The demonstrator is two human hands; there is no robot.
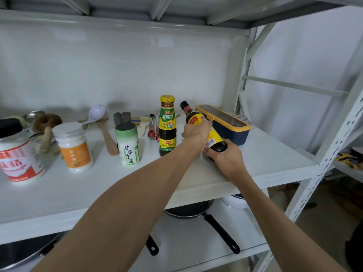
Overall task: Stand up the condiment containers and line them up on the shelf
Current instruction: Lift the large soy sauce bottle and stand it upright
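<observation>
My two bare forearms reach in from six o'clock. My left hand (196,132) wraps the middle of the dark soy sauce bottle (204,130), fingers curled round the yellow label; my right hand (225,160) cups its base, fingers closed against the glass. The bottle is tilted, red-and-black cap toward eleven o'clock, base toward five, near the shelf's (98,183) right end.

From nine o'clock rightward, four containers stand upright in a loose row. The big white canister (19,158) with red lettering and a black lid is partly cut off by the frame edge. Next is the white jar (72,147) with an orange label, filled with white granules, then the green-and-white bamboo salt shaker (128,144), then the oyster sauce bottle (167,126) with a yellow cap and dark sauce, just left of my left hand.

The front edge has open board ahead of the row. Behind, toward twelve o'clock, utensils lie flat: a round brush (46,122), a white ladle (96,112), a wooden spatula (107,136) and red-handled tongs (152,128). A navy box with a yellow lid (225,122) sits just behind the tilted bottle at one o'clock. A frying pan (196,211) rests on the tier below.
</observation>
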